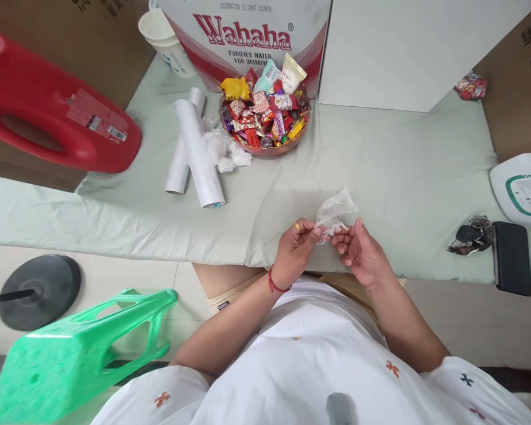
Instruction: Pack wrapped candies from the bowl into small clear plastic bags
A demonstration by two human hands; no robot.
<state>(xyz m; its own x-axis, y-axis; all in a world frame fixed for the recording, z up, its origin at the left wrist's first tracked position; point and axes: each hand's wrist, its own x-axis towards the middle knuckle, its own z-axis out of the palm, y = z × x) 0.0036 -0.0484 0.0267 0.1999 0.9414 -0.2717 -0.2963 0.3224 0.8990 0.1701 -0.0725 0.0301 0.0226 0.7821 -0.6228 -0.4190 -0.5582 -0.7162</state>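
Observation:
A thin, clear, crumpled plastic bag is held up over the front part of the cloth-covered table. My left hand, with a ring and a red bracelet at the wrist, pinches its lower left edge between thumb and fingers. On the other side, my right hand has its fingers loosely curled, their tips touching the bag's lower edge, while the thumb stands apart. Beyond the hands sits a bowl heaped with wrapped candies. Left of it lie crumpled clear plastic bags, beside two white rolls, one crossing the other.
A Wahaha carton and a white box stand at the back, with a white cup. A red jug is left; a white bottle, keys and a black phone are right. A green stool stands below left.

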